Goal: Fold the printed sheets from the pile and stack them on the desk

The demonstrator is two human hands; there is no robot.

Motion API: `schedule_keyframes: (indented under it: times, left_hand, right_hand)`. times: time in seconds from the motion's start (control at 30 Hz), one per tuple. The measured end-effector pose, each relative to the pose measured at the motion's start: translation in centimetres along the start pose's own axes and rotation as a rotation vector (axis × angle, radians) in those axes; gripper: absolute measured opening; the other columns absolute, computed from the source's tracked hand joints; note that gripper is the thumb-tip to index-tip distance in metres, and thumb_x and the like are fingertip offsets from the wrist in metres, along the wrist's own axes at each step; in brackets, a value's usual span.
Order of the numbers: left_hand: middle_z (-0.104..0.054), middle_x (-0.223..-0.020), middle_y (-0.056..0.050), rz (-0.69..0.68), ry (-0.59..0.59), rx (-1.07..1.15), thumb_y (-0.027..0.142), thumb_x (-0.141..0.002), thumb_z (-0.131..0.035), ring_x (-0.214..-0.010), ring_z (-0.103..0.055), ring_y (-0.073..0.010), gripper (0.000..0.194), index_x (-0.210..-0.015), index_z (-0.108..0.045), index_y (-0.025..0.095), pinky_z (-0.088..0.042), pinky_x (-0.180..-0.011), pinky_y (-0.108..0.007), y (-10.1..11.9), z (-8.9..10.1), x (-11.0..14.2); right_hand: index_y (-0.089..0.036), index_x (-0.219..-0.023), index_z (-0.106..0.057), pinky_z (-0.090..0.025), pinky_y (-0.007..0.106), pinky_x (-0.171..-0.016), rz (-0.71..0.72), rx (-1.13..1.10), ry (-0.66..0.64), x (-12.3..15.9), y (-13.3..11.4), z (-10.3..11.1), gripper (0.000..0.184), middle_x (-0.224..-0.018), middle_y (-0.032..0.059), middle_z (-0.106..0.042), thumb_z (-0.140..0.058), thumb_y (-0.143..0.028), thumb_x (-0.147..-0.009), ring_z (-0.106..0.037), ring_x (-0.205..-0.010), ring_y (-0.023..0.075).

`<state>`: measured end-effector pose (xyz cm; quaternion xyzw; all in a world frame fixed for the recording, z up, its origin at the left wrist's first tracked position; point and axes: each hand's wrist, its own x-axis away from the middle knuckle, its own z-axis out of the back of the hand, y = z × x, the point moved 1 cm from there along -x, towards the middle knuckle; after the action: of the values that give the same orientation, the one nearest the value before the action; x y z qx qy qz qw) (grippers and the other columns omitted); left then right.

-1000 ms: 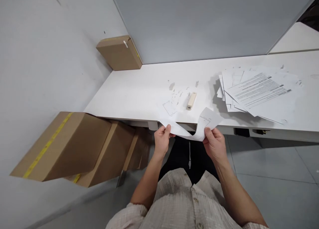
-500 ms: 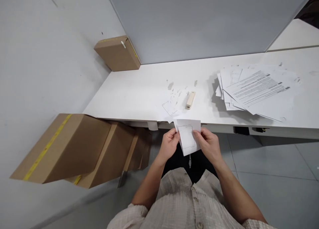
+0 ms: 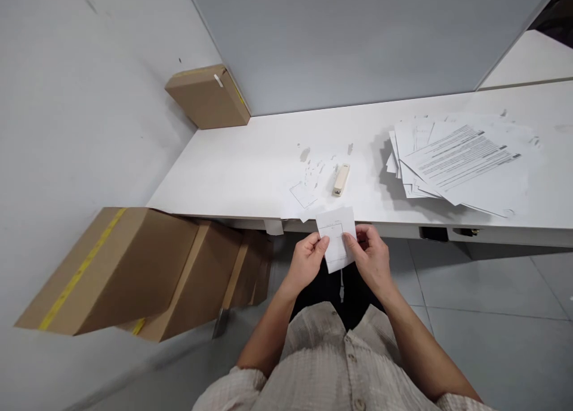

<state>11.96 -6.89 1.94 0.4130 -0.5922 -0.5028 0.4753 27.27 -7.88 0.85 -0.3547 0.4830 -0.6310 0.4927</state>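
Observation:
A small white sheet of paper (image 3: 335, 229) with a printed frame on it is held between both hands, just off the table's front edge. My left hand (image 3: 307, 259) pinches its left side, thumb on top. At the right side, my right hand (image 3: 369, 256) grips it with the thumb on its face and the fingers behind. Whether it is one sheet or several layers I cannot tell. Beyond it on the table lies a cream stapler (image 3: 341, 180). Another printed paper (image 3: 302, 197) rests left of the stapler, close to the edge.
A pile of printed papers (image 3: 461, 166) sits on the right of the white table (image 3: 233, 172). One cardboard box (image 3: 210, 98) stands at the back left corner. Several taped cardboard boxes (image 3: 129, 274) stand below at the left. A grey panel (image 3: 349, 41) rises behind the table.
The held paper has turned slightly and its layers now lie more evenly together. My left hand has shifted a little right, my right hand slightly left, bringing them closer.

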Motion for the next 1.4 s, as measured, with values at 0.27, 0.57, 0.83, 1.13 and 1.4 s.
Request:
schedule_keyframes:
  times: [0.27,0.57,0.83,1.13,1.4]
  left_hand:
    - [-0.066,-0.076,-0.003,0.033,0.042,0.017,0.047,-0.081,-0.057,-0.067,-0.057,-0.0130,0.036,-0.089,-0.066,0.013,-0.046,-0.062,-0.024,-0.5,0.0,-0.2]
    - [-0.066,-0.072,-0.003,0.134,0.035,0.027,0.045,-0.075,-0.064,-0.062,-0.059,-0.0130,0.031,-0.079,-0.063,0.013,-0.047,-0.059,-0.025,-1.4,-0.2,0.1]
    - [-0.067,-0.071,-0.003,0.174,0.046,0.128,0.049,-0.074,-0.064,-0.058,-0.059,-0.0126,0.037,-0.082,-0.060,0.013,-0.049,-0.055,-0.025,-2.2,-0.1,-0.9]
    - [-0.057,-0.058,0.004,0.203,-0.046,-0.086,0.043,-0.075,-0.063,-0.042,-0.052,-0.0080,0.046,-0.111,-0.052,0.016,-0.039,-0.043,-0.018,-1.3,-0.3,-0.3]
    - [-0.064,-0.073,-0.002,-0.177,0.206,-0.577,0.036,-0.084,-0.053,-0.063,-0.055,-0.0128,0.032,-0.111,-0.062,0.021,-0.043,-0.065,-0.025,1.2,0.8,-2.2]
  right_hand:
    - [-0.018,-0.072,-0.058,-0.038,0.023,-0.052,-0.135,-0.286,-0.087,0.2,0.6,-0.4,0.027,-0.064,-0.0007,-0.058,-0.061,-0.044,-0.078,-0.049,-0.057,0.0120]
    - [-0.020,-0.079,-0.057,-0.041,0.023,-0.052,-0.146,-0.262,-0.029,0.4,1.3,-0.6,0.024,-0.067,-0.0005,-0.059,-0.061,-0.043,-0.078,-0.052,-0.059,0.0128]
    - [-0.027,-0.115,-0.060,-0.049,0.029,-0.069,0.013,-0.244,-0.195,1.7,1.8,-0.2,0.035,-0.109,0.0060,-0.060,-0.059,-0.034,-0.081,-0.059,-0.085,0.0175]
    - [-0.021,-0.107,-0.065,-0.046,0.028,-0.062,-0.053,-0.145,-0.075,0.1,2.2,0.9,0.031,-0.108,0.0064,-0.060,-0.058,-0.033,-0.078,-0.053,-0.069,0.0127]
    - [-0.021,-0.109,-0.065,-0.046,0.027,-0.050,-0.085,-0.164,-0.071,-2.2,2.3,1.2,0.037,-0.115,0.0081,-0.057,-0.059,-0.035,-0.075,-0.054,-0.063,0.0121]
